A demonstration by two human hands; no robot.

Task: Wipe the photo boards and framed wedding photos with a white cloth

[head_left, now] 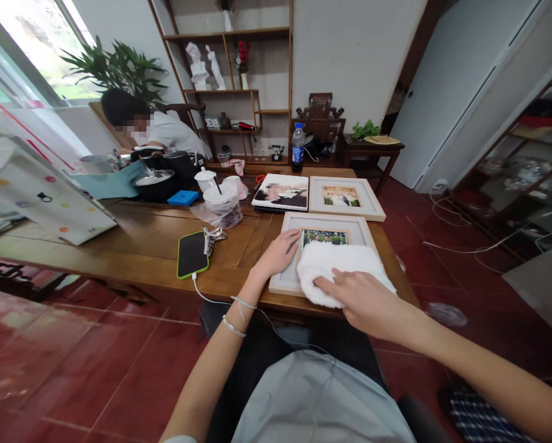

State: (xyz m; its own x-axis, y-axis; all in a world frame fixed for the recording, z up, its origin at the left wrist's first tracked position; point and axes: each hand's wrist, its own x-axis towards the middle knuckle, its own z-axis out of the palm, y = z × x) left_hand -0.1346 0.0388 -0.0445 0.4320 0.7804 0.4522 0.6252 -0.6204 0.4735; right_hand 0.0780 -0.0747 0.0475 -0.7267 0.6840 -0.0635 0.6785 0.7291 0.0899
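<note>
A light wooden picture frame [284, 280] with a wide pale mat and a small photo lies at the table's near edge. My left hand [279, 251] rests on its left side, fingers stretched out over the border. Across the frame's lower right part spreads a fluffy white cloth [354, 261], covering the bottom of the photo. My right hand [359, 298] presses on this cloth with curled fingers and holds it against the frame. Just beyond lie a second framed photo [372, 206] and a white-edged photo panel [282, 192] on a dark stack.
Left of the frame lie a charging phone [193, 255], its cable passing by my left wrist, and a bagged drink cup [221, 203]. A blue-capped bottle [298, 147] stands behind the frames. Another person [176, 132] sits at the far left, near pots and a paper bag [49, 191].
</note>
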